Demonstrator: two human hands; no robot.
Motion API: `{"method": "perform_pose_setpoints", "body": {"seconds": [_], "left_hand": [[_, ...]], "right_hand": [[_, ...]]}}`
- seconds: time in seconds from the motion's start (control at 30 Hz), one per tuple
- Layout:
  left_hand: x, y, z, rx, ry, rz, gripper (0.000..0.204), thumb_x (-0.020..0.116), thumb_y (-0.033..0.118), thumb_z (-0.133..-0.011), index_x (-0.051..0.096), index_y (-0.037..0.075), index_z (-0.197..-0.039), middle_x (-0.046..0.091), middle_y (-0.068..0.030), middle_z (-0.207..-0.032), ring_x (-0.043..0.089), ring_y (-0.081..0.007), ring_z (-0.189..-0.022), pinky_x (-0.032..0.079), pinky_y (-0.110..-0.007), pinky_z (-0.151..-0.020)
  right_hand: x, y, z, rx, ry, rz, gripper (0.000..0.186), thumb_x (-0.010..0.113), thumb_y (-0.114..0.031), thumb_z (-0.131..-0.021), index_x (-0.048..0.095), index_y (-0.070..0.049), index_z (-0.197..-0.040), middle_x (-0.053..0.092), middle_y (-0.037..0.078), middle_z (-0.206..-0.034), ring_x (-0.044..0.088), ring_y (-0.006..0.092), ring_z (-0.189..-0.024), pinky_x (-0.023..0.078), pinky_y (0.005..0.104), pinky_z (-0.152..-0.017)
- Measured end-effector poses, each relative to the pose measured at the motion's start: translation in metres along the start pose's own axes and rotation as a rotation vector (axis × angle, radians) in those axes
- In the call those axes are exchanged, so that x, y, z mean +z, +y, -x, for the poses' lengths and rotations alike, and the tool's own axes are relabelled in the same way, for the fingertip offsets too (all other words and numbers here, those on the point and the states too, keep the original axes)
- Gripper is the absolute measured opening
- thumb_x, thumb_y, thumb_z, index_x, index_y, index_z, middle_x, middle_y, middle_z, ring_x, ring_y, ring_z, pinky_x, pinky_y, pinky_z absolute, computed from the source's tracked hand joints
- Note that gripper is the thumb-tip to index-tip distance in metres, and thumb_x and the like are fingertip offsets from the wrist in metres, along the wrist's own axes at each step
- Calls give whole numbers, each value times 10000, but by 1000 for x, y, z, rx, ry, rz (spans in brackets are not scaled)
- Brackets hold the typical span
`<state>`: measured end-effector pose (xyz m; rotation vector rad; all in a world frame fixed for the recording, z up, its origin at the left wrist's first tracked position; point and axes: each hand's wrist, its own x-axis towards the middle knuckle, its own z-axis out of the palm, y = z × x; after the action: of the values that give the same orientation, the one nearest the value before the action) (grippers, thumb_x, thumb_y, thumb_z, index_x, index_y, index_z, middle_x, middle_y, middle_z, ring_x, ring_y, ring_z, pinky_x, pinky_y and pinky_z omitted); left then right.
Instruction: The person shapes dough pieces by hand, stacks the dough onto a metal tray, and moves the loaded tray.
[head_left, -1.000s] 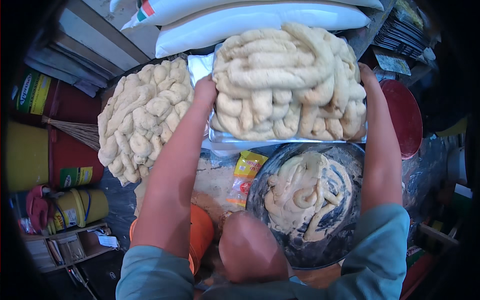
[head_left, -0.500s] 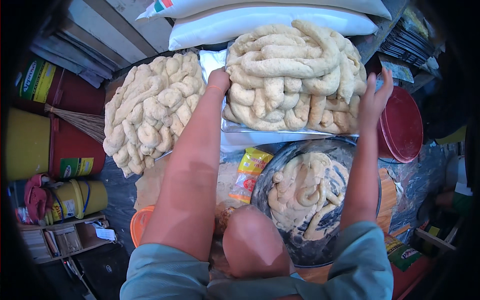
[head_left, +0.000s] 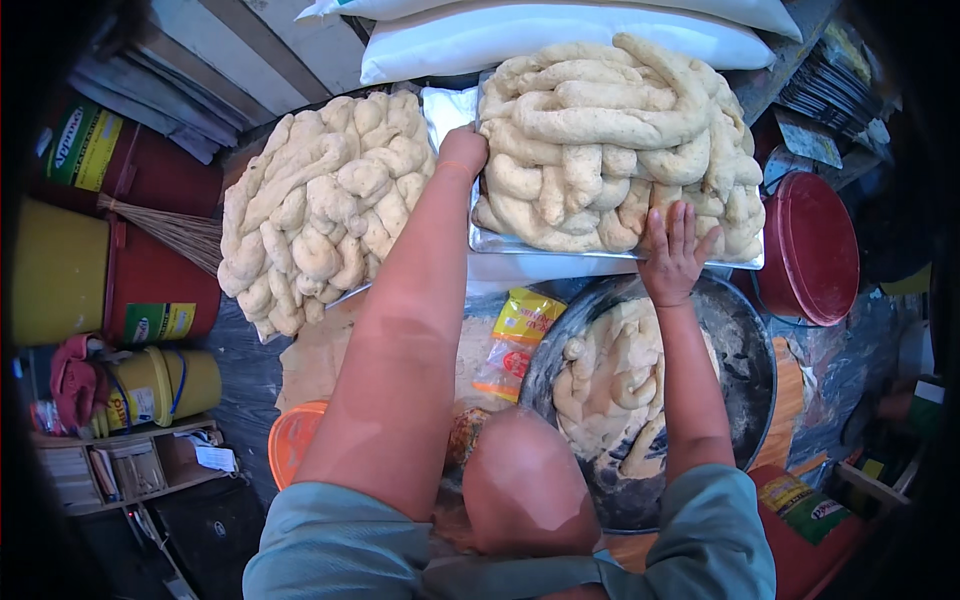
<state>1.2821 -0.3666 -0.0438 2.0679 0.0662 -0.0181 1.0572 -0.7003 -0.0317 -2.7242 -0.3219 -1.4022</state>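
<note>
A metal tray stands in front of me, piled high with thick, pale ropes of dough. My left hand is closed on the tray's left edge, its fingertips partly hidden. At the front edge, my right hand lies with outstretched fingers against the lower dough; nothing is gripped in it. To the left rests a second heap of dough pieces, a sliver of tray showing beneath. Below my right hand, a black basin holds more floury dough, partly covered by my forearm.
White sacks lie behind the tray. A red bucket stands close on the right. Red and yellow buckets and a stick broom line the left side. A yellow plastic packet and orange tub lie nearer me.
My right hand has moved from the tray's right side, where it was raised, down and left to its front edge. The left hand keeps its hold; the whole view has shifted slightly.
</note>
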Motion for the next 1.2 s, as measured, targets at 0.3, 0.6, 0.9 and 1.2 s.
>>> {"method": "perform_pose_setpoints", "body": {"seconds": [0.3, 0.6, 0.9, 1.2], "left_hand": [[-17, 105, 63, 10, -222, -1004, 269, 627, 142, -780, 722, 22, -1001, 666, -209, -1117, 654, -337, -1027, 519, -383, -880], [-155, 180, 297, 466, 79, -532, 384, 545, 267, -954, 609, -12, -1210, 650, -180, -904, 630, -297, -776, 499, -378, -756], [-239, 56, 567, -3, -280, -665, 427, 618, 259, -905, 583, 18, -1255, 608, -194, -1184, 600, -358, -1069, 474, -430, -929], [-244, 38, 649, -96, -269, -574, 424, 597, 284, -900, 590, 35, -1244, 626, -188, -1095, 620, -349, -974, 503, -428, -846]], "right_hand": [[3, 3, 11, 66, -226, 39, 682, 632, -130, -784, 438, -310, -1413, 391, 76, -1502, 358, 257, -1395, 43, 707, -1101], [-2, -5, 5, 144, -310, 29, 861, 695, -163, -726, 308, -332, -1476, 243, 49, -1580, 217, 260, -1460, -8, 734, -1078], [-31, -8, -13, 142, -546, 110, 1028, 778, -174, -680, 203, -301, -1523, 122, 88, -1611, 136, 280, -1483, 50, 722, -1090], [-88, -34, -45, 289, -710, 65, 898, 773, -198, -755, 277, -263, -1500, 141, 88, -1606, 169, 289, -1471, 111, 637, -1135]]}}
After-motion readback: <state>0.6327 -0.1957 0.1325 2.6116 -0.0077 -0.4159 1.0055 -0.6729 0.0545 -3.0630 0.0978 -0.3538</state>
